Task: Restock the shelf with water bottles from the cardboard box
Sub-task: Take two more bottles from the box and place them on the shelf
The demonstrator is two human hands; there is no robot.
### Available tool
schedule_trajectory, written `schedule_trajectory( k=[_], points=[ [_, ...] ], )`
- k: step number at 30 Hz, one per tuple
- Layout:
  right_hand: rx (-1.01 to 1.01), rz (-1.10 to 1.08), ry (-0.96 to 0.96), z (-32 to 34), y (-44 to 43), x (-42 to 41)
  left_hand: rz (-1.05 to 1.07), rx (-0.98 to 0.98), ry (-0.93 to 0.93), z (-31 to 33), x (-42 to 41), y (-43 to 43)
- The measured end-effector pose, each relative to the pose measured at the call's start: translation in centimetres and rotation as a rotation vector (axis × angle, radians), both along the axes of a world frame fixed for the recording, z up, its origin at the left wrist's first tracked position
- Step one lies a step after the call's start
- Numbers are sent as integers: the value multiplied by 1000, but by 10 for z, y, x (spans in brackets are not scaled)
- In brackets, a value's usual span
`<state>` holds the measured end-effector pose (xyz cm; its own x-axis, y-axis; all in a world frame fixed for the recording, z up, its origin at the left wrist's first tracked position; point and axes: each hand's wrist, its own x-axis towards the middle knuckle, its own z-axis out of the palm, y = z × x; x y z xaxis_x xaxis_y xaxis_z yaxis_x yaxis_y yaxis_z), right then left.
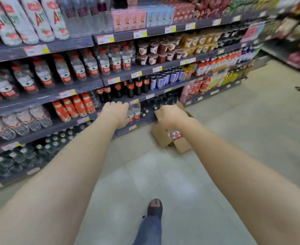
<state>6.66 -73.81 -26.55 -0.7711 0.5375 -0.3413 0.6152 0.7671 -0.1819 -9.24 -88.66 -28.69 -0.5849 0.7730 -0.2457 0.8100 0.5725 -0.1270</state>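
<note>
The cardboard box (pixel 163 137) on the floor holds red-labelled water bottles (pixel 176 135). The left hand (pixel 116 112) grips two clear bottles (pixel 134 111) at the shelf (pixel 138 123). The right hand (pixel 170 115) is curled, but its hold cannot be told.

Dark cola bottles (pixel 130 89) with red labels stand at twelve o'clock; blue cans (pixel 165 78) sit near one o'clock; pink cartons (pixel 128 21) and blue cartons (pixel 159 16) line the top; big white bottles (pixel 37 18) are at eleven; a grey shoe (pixel 155 207) and a blue trouser leg (pixel 149 230) are at six on the pale floor (pixel 234 138); a round drain (pixel 299 89) lies at three.
</note>
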Motion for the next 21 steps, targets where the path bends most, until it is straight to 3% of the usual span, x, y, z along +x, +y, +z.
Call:
schedule_trajectory(
  k=[3,11,21],
  points=[
    [-8,-30,-136,2,84,12,5,26,-39,-19,-7,77],
    [-53,-117,-192,-25,290,-19,-31,10,-177,-52,-33,290],
    [-118,4,-255,-88,457,-85,85,-94,-256,-114,-60,448]
  ],
)
